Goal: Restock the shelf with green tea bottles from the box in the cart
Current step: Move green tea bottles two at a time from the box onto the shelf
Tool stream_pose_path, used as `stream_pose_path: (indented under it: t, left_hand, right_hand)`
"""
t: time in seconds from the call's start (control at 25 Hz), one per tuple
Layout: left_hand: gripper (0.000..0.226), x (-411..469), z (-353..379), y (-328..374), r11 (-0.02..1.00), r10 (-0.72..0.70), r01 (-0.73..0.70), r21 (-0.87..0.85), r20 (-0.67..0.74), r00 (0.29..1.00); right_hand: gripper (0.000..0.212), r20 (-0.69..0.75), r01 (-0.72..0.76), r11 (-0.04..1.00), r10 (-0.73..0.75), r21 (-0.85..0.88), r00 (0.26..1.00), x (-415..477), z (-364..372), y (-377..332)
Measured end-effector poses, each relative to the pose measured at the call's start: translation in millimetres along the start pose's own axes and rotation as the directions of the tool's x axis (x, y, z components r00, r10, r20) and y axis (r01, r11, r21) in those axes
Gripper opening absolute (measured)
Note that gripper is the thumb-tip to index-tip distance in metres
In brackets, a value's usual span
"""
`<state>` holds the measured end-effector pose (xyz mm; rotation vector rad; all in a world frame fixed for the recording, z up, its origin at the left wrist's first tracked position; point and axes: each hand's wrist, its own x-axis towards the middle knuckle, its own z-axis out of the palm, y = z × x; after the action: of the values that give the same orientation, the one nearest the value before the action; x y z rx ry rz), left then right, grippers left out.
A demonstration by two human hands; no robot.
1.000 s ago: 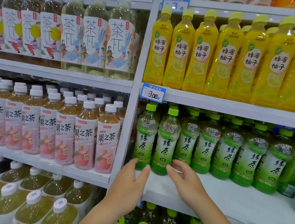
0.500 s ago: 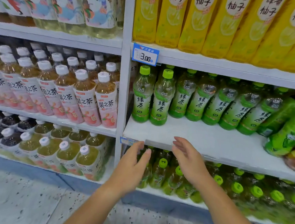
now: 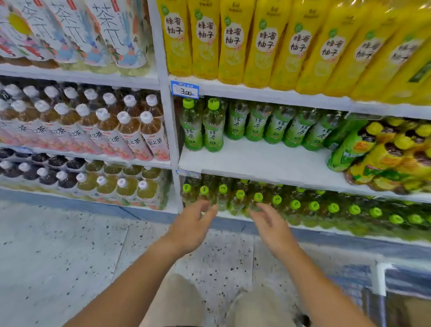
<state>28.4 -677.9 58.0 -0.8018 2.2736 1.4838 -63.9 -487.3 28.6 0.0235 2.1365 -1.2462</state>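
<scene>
White-capped clear bottles with pink 果之茶 labels stand at left. A blue price tag reads 3.00. The left hand hovers empty, fingers loosely apart. Green-capped plastic green tea bottles marked 绿茶 line the back of the white shelf. The right hand, fingers spread, holds nothing.

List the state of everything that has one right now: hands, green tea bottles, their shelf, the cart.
Left hand, open, holding nothing.
Right hand, open, holding nothing.
Green tea bottles, upright and capped; the two at the left stand forward of the rest.
Shelf, front part bare to the right of those two.
Cart, at lower right, blurred; contents cannot be told.
</scene>
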Motion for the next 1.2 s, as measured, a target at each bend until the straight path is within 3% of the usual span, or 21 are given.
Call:
stream_pose_path:
  t: [0.2, 0.44, 0.68, 0.96, 1.2]
  left_hand:
    - [0.056, -45, 9, 47, 0.996, -0.008, -0.001, 0.093, 0.099, 0.995]
    - [0.051, -62, 37, 97, 0.953, 0.187, -0.239, 0.184, 0.261, 0.947]
    - [0.051, -82, 90, 133, 0.894, 0.263, -0.402, 0.199, 0.493, 0.830]
    - [0.047, -128, 178, 181, 0.806, 0.331, -0.559, 0.193, 0.636, 0.697]
    - [0.056, -161, 290, 218, 0.801, 0.278, -0.569, 0.187, 0.725, 0.630]
  right_hand:
    - [0.056, -0.059, -0.089, 0.995, 0.092, 0.046, 0.994, -74, -51, -7]
    - [0.057, -0.273, -0.098, 0.983, 0.137, 0.152, 0.952, -144, -100, 8]
    - [0.053, -0.480, -0.131, 0.939, 0.279, 0.318, 0.832, -228, -111, 45]
    - [0.050, -0.646, -0.091, 0.892, 0.388, 0.442, 0.658, -304, -152, 102]
    - [0.049, -0.673, -0.066, 0.871, 0.422, 0.487, 0.607, -348, -235, 163]
